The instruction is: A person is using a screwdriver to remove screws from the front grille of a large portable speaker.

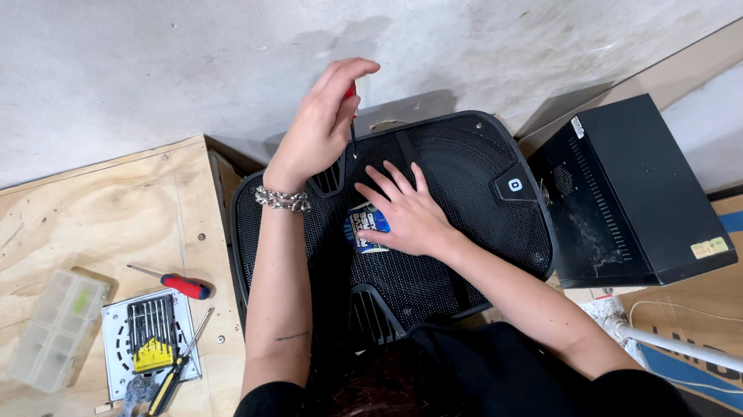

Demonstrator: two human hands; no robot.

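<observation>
At frame centre our left hand [319, 131] pinches the screwdriver [351, 123] upright over the mesh panel [470, 180]. Our right hand [409, 214] lies spread, flat; we press steadily so the tip stays seated

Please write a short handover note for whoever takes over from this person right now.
Left hand: shut on a red-handled screwdriver, held upright, tip at the top edge of the black mesh panel.
Right hand: open, flat on the panel, beside a small blue and white item.
Spare red screwdriver, bit set and clear parts box lie on the plywood to the left.
Done or left: no loose screws visible; cannot tell.
</observation>
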